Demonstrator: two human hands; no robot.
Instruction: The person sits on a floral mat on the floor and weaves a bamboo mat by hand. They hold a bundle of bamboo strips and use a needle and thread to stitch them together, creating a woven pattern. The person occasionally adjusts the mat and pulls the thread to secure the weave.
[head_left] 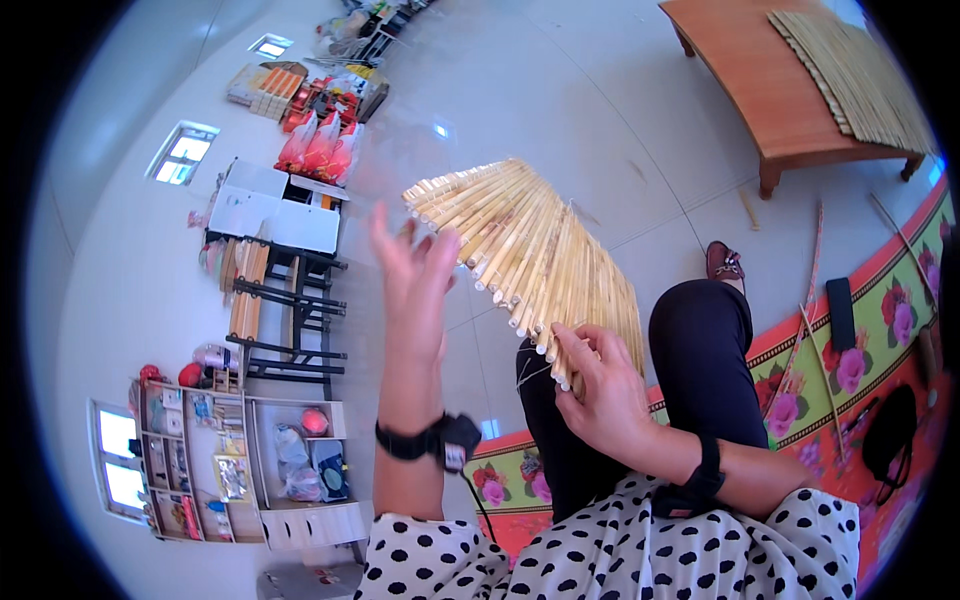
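A mat of pale bamboo sticks [530, 240], bound side by side, fans up over my knees. My right hand [598, 385] grips its near edge, fingers wrapped around the stick ends. My left hand [412, 275] is raised to the left of the mat, fingers spread and blurred, holding nothing; its fingertips are close to the mat's upper left sticks. Both wrists wear black bands. My legs in dark trousers [700, 350] lie under the mat.
A low wooden table [760, 90] at the upper right carries another stick mat [860, 70]. A flowered floor mat [860, 340] lies to the right with loose sticks and a black pouch [842, 312]. Shelves [240, 460] and a rack [285, 300] stand left.
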